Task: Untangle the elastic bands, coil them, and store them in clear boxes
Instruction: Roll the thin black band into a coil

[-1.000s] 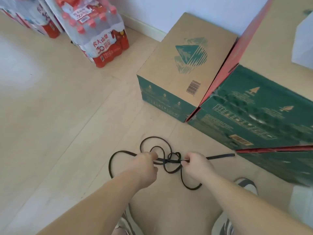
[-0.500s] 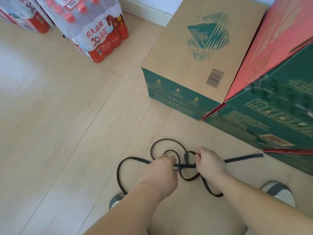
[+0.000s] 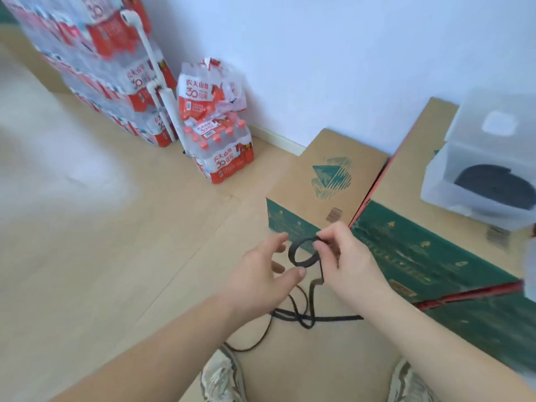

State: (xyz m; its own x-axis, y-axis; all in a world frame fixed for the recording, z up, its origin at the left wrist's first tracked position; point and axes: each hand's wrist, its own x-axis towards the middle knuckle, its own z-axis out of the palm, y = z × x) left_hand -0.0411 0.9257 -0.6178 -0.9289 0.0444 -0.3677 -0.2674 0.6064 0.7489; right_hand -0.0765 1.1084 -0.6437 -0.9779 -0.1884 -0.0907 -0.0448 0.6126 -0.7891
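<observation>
Pinching a small loop of the elastic band (image 3: 303, 264) in the right hand (image 3: 345, 262), raised over the floor (image 3: 116, 256). Hovering the left hand (image 3: 258, 274) just beside the loop, fingers loose, gripping nothing. Trailing the slack down from the pinch to a crossed tangle below, with the clear box (image 3: 441, 181) well off rightward.
</observation>
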